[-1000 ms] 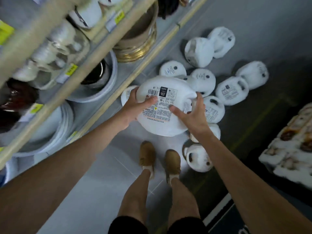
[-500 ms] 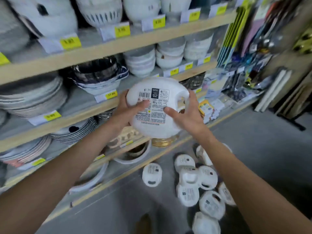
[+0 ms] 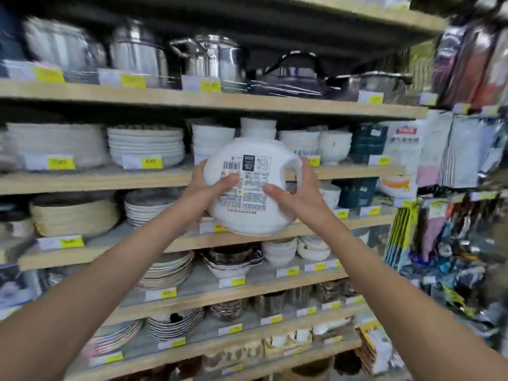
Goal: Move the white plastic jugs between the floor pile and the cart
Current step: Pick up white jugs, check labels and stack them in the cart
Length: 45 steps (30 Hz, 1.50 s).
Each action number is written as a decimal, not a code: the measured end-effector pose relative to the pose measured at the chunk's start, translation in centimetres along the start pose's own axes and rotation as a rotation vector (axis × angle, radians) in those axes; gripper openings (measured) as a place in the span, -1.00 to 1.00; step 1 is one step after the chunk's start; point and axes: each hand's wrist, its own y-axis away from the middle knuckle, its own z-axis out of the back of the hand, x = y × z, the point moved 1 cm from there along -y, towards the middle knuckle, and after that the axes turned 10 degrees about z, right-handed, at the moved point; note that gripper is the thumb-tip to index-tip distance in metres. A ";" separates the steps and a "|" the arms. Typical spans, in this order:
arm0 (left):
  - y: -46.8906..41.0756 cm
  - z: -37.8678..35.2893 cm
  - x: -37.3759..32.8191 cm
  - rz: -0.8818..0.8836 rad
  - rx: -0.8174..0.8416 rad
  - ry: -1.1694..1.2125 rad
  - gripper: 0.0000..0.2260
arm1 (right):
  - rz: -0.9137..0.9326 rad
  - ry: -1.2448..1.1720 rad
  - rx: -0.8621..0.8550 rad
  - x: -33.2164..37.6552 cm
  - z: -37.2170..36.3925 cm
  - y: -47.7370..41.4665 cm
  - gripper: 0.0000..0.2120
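I hold one white plastic jug up at chest height in front of the shelves, its base with a printed barcode label facing me and its handle at the upper right. My left hand grips its left side, thumb across the label. My right hand grips its right side beside the handle, thumb on the label. The floor pile of jugs and the cart are out of view.
Wooden shelving fills the view. Steel pots stand on the top shelf, stacked plates and bowls on the lower ones, with yellow price tags along the edges. Packaged goods hang at the right.
My view has swung up from the floor pile to the shelves. Both hands keep the same hold on the jug and have lifted it higher.
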 end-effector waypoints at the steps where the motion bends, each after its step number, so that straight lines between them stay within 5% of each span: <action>1: 0.4 0.7 -1.3 -0.029 -0.013 -0.004 -0.46 | 0.030 0.002 0.011 1.4 -0.2 -0.8 0.06; 4: 1.7 3.2 -4.4 -0.084 -0.059 0.019 -0.50 | 0.109 -0.025 0.030 5.2 -1.4 -2.6 0.11; 10: 4.6 10.8 -8.9 -0.162 -0.153 -0.026 -0.47 | 0.227 -0.103 0.068 12.7 -6.4 -3.3 -0.10; 20: 12.7 30.4 -11.4 -0.193 -0.276 -0.104 -0.39 | 0.228 -0.198 0.114 24.4 -24.0 -0.1 -0.02; 25: 16.7 40.2 -10.9 -0.158 -0.334 -0.137 -0.31 | 0.224 -0.282 0.146 29.3 -33.0 2.4 -0.04; 28: 18.9 45.5 -10.5 -0.151 -0.377 -0.134 -0.51 | 0.216 -0.287 0.186 32.0 -38.4 3.4 0.09; 36: 22.9 60.2 -7.6 -0.049 -0.524 -0.137 -0.40 | 0.244 -0.371 0.352 36.1 -54.2 4.3 -0.06; 45: 25.1 78.6 -1.2 0.126 -0.708 -0.146 -0.61 | 0.169 -0.484 0.561 38.3 -76.8 5.6 -0.10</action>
